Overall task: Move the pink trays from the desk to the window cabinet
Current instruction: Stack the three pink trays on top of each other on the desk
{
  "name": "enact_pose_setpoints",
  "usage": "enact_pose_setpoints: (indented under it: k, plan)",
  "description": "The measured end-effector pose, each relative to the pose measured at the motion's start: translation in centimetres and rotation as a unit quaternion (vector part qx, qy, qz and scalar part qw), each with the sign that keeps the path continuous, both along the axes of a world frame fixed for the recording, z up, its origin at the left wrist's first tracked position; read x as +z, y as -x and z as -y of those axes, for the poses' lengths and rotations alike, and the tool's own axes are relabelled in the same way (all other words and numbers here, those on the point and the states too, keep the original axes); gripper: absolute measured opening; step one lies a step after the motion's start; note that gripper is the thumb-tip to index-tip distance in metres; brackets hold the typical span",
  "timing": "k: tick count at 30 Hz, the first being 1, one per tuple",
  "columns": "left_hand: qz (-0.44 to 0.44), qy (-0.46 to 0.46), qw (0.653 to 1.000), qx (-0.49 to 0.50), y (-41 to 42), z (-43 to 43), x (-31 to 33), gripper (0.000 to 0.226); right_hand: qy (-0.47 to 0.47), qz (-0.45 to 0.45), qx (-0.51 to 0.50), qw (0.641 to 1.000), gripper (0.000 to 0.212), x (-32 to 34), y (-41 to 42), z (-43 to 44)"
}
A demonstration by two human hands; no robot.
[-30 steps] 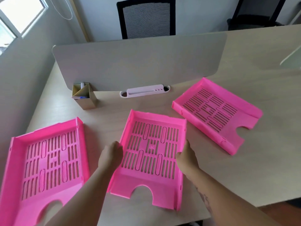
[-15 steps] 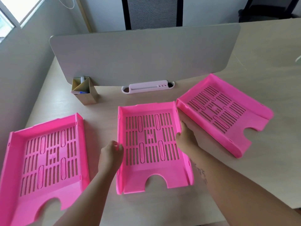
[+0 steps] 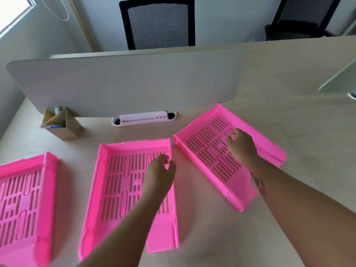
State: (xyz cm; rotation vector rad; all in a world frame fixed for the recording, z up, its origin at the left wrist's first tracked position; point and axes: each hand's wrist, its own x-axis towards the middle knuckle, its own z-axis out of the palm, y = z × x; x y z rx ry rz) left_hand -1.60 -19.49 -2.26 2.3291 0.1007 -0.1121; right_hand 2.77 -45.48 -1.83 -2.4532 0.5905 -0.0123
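Note:
Three pink slotted trays lie on the desk: the left tray (image 3: 23, 199), the middle tray (image 3: 119, 189) and the right tray (image 3: 204, 149), which is turned at an angle. My left hand (image 3: 159, 174) hovers over the right side of the middle tray, its fingers loosely curled just above that tray's right wall and holding nothing. My right hand (image 3: 240, 145) reaches into the right tray, fingers bent down toward its slatted floor, with no grip that I can see. The middle tray almost touches the right tray's near corner.
A grey divider panel (image 3: 123, 83) stands along the desk's back edge, with a white cable slot (image 3: 143, 119) at its foot. A cardboard pen holder (image 3: 61, 124) stands at the back left. A black mesh chair (image 3: 157, 22) is behind the divider, and a window (image 3: 11, 14) is at the upper left.
Both hands have let go of the middle tray's sides and moved right: the left to that tray's right wall, the right into the right tray. The middle tray now lies straighter.

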Motion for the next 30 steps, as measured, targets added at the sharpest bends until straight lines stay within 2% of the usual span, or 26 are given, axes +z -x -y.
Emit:
enact_pose_setpoints:
  k: [3, 7, 11, 13, 15, 17, 20, 21, 23, 26, 30]
  plan:
    - [-0.080, 0.060, 0.993, 0.061, 0.2, 5.6, -1.2, 0.024, 0.025, -0.006, 0.005, 1.000, 0.038, -0.5, -1.2, 4.9]
    - [-0.150, 0.100, 0.976, 0.124, -0.1, 10.7, -2.6, 0.030, 0.107, -0.026, 0.009, 0.994, 0.037, -1.5, -2.5, 10.0]
    - [-0.187, 0.079, 0.972, 0.122, -0.3, 12.6, -3.7, 0.025, 0.065, -0.083, 0.035, 0.994, 0.038, -2.6, -2.8, 12.1]
    - [-0.196, 0.072, 0.972, 0.111, -0.4, 13.0, -4.0, 0.034, 0.056, -0.104, 0.049, 0.992, 0.037, -3.2, -2.6, 13.0]
    - [-0.194, 0.064, 0.974, 0.099, -0.5, 13.2, -3.8, 0.037, 0.053, -0.099, 0.049, 0.992, 0.035, -3.5, -2.3, 13.7]
    - [-0.179, 0.066, 0.977, 0.097, -0.6, 13.0, -3.3, 0.029, 0.042, -0.090, 0.028, 0.995, 0.033, -3.2, -1.9, 14.4]
    - [-0.147, 0.071, 0.984, 0.075, -0.7, 12.2, -1.5, 0.018, 0.015, -0.084, -0.020, 0.996, 0.016, -1.6, -0.8, 15.0]
    - [-0.134, 0.068, 0.987, 0.065, -0.9, 11.7, -0.8, 0.018, -0.006, -0.077, -0.037, 0.996, 0.015, -0.8, -0.5, 14.8]
    - [-0.099, 0.059, 0.992, 0.050, -1.3, 10.1, 0.7, 0.026, -0.050, -0.050, -0.060, 0.996, 0.026, 0.9, 0.1, 13.6]
    - [-0.063, 0.045, 0.996, 0.041, -1.7, 5.7, 2.5, 0.036, -0.051, -0.030, -0.042, 0.997, 0.028, 3.4, 1.1, 9.6]
    - [-0.054, 0.001, 0.997, 0.063, -1.6, -2.8, 4.0, 0.024, -0.049, -0.009, 0.020, 0.999, 0.020, 4.7, 3.0, 1.4]
